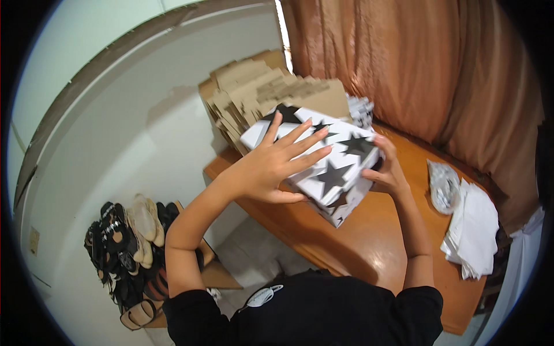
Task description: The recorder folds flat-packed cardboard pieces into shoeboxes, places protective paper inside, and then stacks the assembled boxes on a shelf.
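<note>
A white shoebox printed with black stars is held up, tilted, over the brown table. Its lid appears to be on. My left hand lies across the top with fingers spread, the thumb reaching along the near edge. At the box's right end, my right hand grips the corner, thumb on the near side and fingers bent over the far side. The inside of the box cannot be seen.
Flat brown cardboard pieces stand stacked behind the box. On the table, a clear plastic bundle and white paper sheets lie at right. Several sandals and shoes are piled at lower left. A brown curtain hangs behind.
</note>
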`<state>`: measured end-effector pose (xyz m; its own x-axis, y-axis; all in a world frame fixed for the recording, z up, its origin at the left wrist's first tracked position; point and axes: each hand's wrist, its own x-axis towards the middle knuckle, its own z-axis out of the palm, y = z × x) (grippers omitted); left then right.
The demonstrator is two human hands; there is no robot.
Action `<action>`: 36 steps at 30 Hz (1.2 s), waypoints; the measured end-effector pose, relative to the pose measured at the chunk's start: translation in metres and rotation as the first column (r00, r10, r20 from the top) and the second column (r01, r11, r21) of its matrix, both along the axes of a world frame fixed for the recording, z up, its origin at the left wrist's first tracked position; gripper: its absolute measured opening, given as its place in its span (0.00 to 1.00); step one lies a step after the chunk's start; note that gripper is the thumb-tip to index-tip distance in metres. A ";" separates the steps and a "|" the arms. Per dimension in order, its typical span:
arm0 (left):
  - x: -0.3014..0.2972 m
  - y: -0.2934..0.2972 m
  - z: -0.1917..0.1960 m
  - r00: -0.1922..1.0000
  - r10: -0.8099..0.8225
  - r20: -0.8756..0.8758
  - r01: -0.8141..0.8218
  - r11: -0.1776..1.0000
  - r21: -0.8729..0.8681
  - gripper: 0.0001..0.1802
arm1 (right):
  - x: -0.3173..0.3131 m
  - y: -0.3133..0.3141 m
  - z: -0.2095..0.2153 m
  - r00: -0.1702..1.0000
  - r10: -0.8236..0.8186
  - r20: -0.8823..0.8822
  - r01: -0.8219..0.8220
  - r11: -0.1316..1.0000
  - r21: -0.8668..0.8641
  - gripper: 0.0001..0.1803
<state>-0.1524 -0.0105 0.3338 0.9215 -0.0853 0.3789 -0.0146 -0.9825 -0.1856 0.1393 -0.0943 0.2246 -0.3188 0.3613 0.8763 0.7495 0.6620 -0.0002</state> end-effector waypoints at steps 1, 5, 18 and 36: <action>-0.010 0.006 0.009 0.997 0.007 0.081 -0.010 0.999 0.031 0.47 | 0.009 0.014 -0.008 0.967 0.041 -0.250 -0.059 0.996 -0.062 0.39; -0.033 0.036 0.012 0.913 -0.034 0.406 -0.056 0.976 0.208 0.46 | -0.005 0.082 0.034 0.990 -0.125 -0.068 0.142 0.819 0.557 0.48; -0.017 0.151 0.089 0.706 -0.025 0.707 -0.510 0.675 0.533 0.33 | -0.082 0.252 0.181 0.949 -0.099 -0.299 0.309 0.471 0.826 0.47; 0.033 0.295 0.234 0.377 0.657 0.653 -0.866 0.499 -0.001 0.40 | -0.110 0.377 0.291 0.873 -0.481 -0.084 0.487 0.867 0.106 0.36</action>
<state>-0.1197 0.2846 0.5679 0.2978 0.3484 0.8888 0.9065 -0.3952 -0.1488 0.0289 0.2823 0.5151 -0.0831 0.3498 0.9331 0.9769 0.2137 0.0069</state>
